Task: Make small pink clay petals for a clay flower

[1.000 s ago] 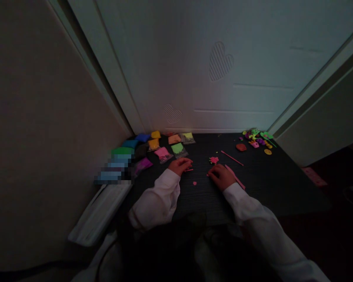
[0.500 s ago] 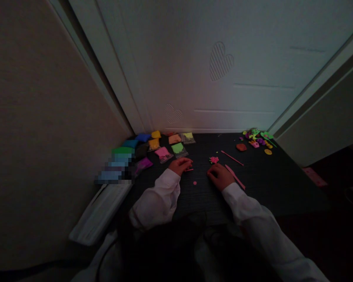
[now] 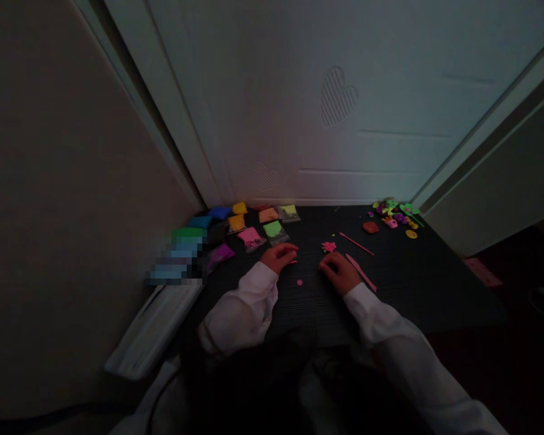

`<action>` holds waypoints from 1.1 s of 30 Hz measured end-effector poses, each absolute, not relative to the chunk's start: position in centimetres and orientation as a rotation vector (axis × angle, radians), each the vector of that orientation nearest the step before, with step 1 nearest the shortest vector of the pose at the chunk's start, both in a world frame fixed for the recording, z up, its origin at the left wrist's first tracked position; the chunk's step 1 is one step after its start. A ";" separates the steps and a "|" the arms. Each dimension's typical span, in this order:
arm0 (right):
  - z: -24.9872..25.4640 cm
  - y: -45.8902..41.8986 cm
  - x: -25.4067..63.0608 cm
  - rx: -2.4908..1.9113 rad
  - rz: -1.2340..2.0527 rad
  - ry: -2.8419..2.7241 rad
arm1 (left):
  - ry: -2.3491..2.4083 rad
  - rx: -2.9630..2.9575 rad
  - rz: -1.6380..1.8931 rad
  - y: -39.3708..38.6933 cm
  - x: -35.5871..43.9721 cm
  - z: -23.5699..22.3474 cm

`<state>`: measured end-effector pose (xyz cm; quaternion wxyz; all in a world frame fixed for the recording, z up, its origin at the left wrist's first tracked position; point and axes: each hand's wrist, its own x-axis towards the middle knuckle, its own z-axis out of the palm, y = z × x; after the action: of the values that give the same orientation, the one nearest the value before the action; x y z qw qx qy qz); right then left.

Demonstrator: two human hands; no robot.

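Note:
My left hand (image 3: 278,258) is over the dark table, its fingers curved and a small gap showing between fingers and thumb. Just below its fingertips is a thin pink strip (image 3: 293,261); whether they touch is hard to tell. My right hand (image 3: 340,273) rests with curled fingers and thumb tip together; anything pinched there is hidden. Right behind it sits a small pink cluster with green edges (image 3: 329,247). A flat pink disc (image 3: 300,283) lies between the hands. Beside the right hand are a pink knife-shaped tool (image 3: 361,272) and a thin pink stick tool (image 3: 356,243).
Bags of coloured clay, such as a pink one (image 3: 251,239) and a green one (image 3: 275,231), spread over the back left. A reddish lump (image 3: 370,227) and small colourful clay pieces (image 3: 396,214) lie back right. A white tray-like box (image 3: 156,329) stands at left; a white door (image 3: 254,109) rises behind.
My left fingers have parted slightly from the thumb. My right hand stays nearly where it was. The view has shifted very slightly; the clay and tools lie as before.

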<state>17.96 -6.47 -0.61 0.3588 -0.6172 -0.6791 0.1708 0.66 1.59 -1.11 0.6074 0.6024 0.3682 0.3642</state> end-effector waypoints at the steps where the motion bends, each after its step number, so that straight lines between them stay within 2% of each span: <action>1: -0.5 -6.5 17.7 -1.562 0.456 -1.715 | 0.805 1.421 0.837 1.3 0.7 -1.1; 10: 0.3 -6.5 14.7 -1.444 0.575 -1.474 | 0.714 1.666 0.746 -0.1 1.0 -0.6; 33: 0.0 -6.7 14.0 -1.474 0.725 -1.334 | 0.698 1.555 0.757 -0.3 1.2 0.0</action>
<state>14.03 -6.68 -0.01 0.4907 -0.6070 -0.5492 0.2984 1.18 -0.31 -0.01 0.5958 0.6696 0.3007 0.3259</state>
